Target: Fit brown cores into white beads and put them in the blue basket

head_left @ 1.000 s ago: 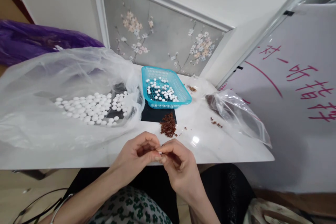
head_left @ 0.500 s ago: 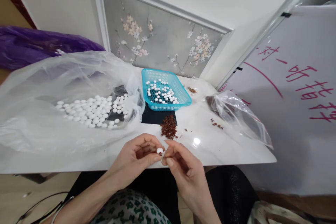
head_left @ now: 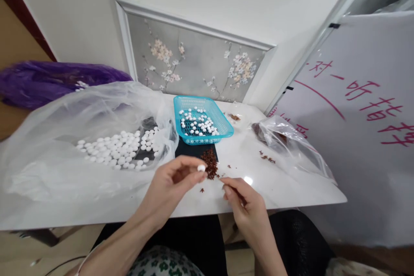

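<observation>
Between the thumb and fingers of my left hand (head_left: pixel 171 185) is a small white ball (head_left: pixel 201 168), held above the table edge. To its right, my right hand (head_left: pixel 249 207) is pinched closed over the tabletop, and whatever sits at its fingertips is too small to make out. Just beyond my left fingertips lies a pile of small brown star-shaped pieces (head_left: pixel 211 164), partly hidden by that hand. One loose brown piece (head_left: pixel 202 190) rests nearer the edge, between my hands. A blue plastic basket (head_left: pixel 226 128) behind the pile holds several white balls.
On the left a large clear plastic bag (head_left: pixel 106 108) spreads over the white table (head_left: pixel 155 202), with many white balls (head_left: pixel 113 146) inside. A purple bag (head_left: pixel 64 78) lies behind it. At right are a clear bag (head_left: pixel 291 138) with brown contents and a whiteboard (head_left: pixel 355 172).
My hands have moved apart; the left lifted forward with the white ball, the right shifted right. A loose brown piece now shows on the table between them. The camera view has tilted slightly.
</observation>
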